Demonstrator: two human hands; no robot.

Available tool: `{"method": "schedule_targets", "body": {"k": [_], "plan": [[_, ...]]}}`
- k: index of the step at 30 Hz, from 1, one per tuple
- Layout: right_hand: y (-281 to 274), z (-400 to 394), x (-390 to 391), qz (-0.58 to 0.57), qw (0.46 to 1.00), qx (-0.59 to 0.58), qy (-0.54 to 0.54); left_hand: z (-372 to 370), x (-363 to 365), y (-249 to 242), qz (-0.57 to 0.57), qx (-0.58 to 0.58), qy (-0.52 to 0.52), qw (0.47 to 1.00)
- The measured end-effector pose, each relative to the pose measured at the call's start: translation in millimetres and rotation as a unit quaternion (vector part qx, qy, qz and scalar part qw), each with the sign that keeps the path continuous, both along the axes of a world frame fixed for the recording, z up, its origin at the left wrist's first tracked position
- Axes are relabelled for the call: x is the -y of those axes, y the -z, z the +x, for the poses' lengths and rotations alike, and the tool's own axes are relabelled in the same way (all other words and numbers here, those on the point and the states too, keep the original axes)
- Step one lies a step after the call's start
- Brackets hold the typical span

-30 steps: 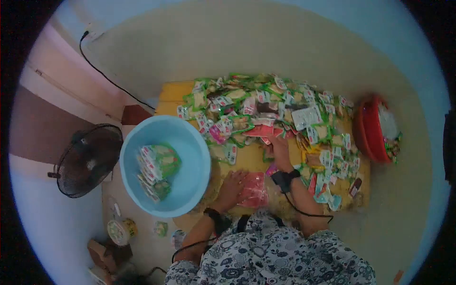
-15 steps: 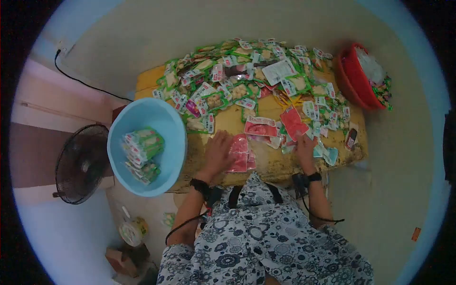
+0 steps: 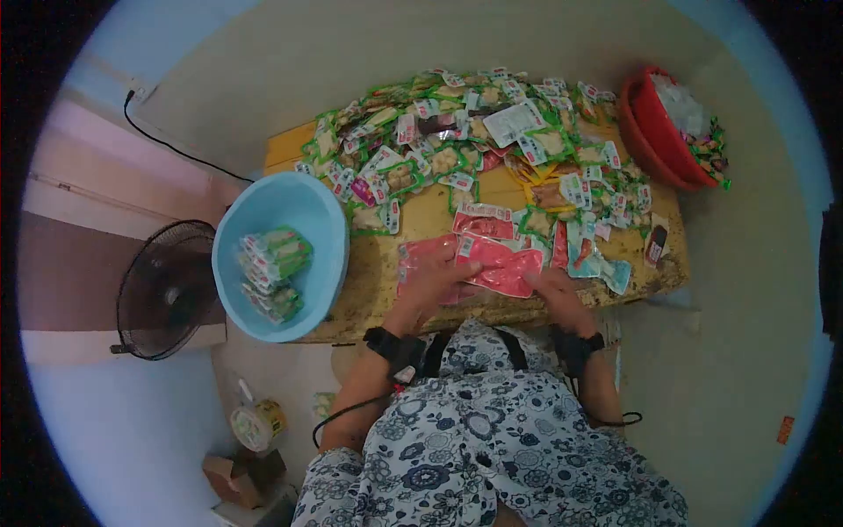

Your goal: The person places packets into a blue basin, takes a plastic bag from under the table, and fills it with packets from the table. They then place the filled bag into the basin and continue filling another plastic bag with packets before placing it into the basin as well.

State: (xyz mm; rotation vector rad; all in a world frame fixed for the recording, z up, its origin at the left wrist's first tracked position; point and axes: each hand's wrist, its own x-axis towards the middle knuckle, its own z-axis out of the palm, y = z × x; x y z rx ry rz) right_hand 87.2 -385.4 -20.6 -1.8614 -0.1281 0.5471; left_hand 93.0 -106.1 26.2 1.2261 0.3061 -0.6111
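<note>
A flat red food packet (image 3: 505,268) with a small white label at its left end is held between my two hands over the front of the table. My left hand (image 3: 430,285) is closed on its left part, thumb on top; the other fingertips are partly hidden. At the right end, my right hand (image 3: 560,297) pinches the packet's edge. Under and beside my left hand lie other pinkish-red packets (image 3: 411,255). Just behind the held packet is another red packet (image 3: 483,220), and a blue-white packet (image 3: 613,272) rests right of my right hand.
A big heap of green-and-white food packets (image 3: 404,176) covers the back of the yellow table (image 3: 373,272). On the left stands a light-blue basin (image 3: 332,263) with stacked packets, near a black fan (image 3: 167,290). Red basins (image 3: 645,132) stand at the back right.
The red packet under my right hand has come left and toward me, and both hands now hold it. My left hand has shifted right from the pink packets; the view has shifted slightly.
</note>
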Motion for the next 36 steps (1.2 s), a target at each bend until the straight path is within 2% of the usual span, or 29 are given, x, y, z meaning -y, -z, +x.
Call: {"method": "schedule_targets", "body": {"k": [1,4,5,7,8,10,13,14,16,17,20,23,25,29,32,35,36], "plan": [[-7.1,-3.8,-7.4,0.010,1.000,0.019,-0.002,-3.9,2.0,-3.8,0.021,-0.006,0.011,1.000],[-8.3,-9.6,-18.7,0.083,0.997,-0.003,-0.003,-12.9,-10.6,28.9,0.033,0.105,0.046,0.993],[-6.3,-11.4,-20.8,0.114,0.993,-0.024,-0.004,-20.0,-11.0,31.7,0.047,0.086,0.048,0.994],[6.8,-15.9,-16.2,0.071,0.996,-0.031,-0.045,-35.9,-8.2,22.0,0.076,0.047,0.047,0.995],[12.9,-18.1,-13.2,0.050,0.996,-0.034,-0.066,-43.2,-8.7,28.7,0.048,0.023,0.054,0.997],[19.7,-24.2,-9.2,0.061,0.996,-0.058,0.004,-52.1,-12.4,54.5,-0.010,-0.022,0.070,0.997],[4.4,-22.7,-2.5,0.119,0.979,-0.108,0.123,-55.3,-15.8,77.4,0.099,0.056,0.081,0.990],[-1.1,-19.5,1.4,0.146,0.967,-0.125,0.166,-56.3,-16.6,82.6,0.126,0.069,0.044,0.989],[21.1,-7.2,17.7,0.089,0.981,-0.073,0.159,-54.7,-17.9,79.7,0.179,0.093,-0.026,0.979],[33.3,-2.6,25.8,0.061,0.985,-0.047,0.153,-51.9,-19.7,80.5,0.226,0.122,-0.013,0.966],[11.1,3.1,2.8,0.125,0.971,-0.061,0.195,-40.2,-24.8,78.6,0.356,0.188,0.025,0.915],[62.5,2.9,4.8,0.059,0.977,0.047,0.200,-32.2,-13.6,63.2,0.447,0.206,0.059,0.868],[59.3,-5.1,0.8,0.098,0.965,-0.005,0.242,-28.6,-5.3,60.2,0.490,0.214,0.078,0.842],[44.7,-20.4,-4.8,0.187,0.942,-0.061,0.272,-26.2,3.0,60.3,0.478,0.238,0.090,0.841],[32.0,-24.5,-1.9,0.162,0.941,-0.087,0.285,-21.0,8.6,56.4,0.477,0.243,0.104,0.838],[28.4,-33.1,-10.7,0.259,0.902,-0.133,0.319,-20.8,11.2,65.8,0.486,0.261,0.131,0.824],[38.4,-34.4,-10.0,0.278,0.900,-0.171,0.288,-20.0,12.8,69.6,0.480,0.270,0.139,0.823]]}}
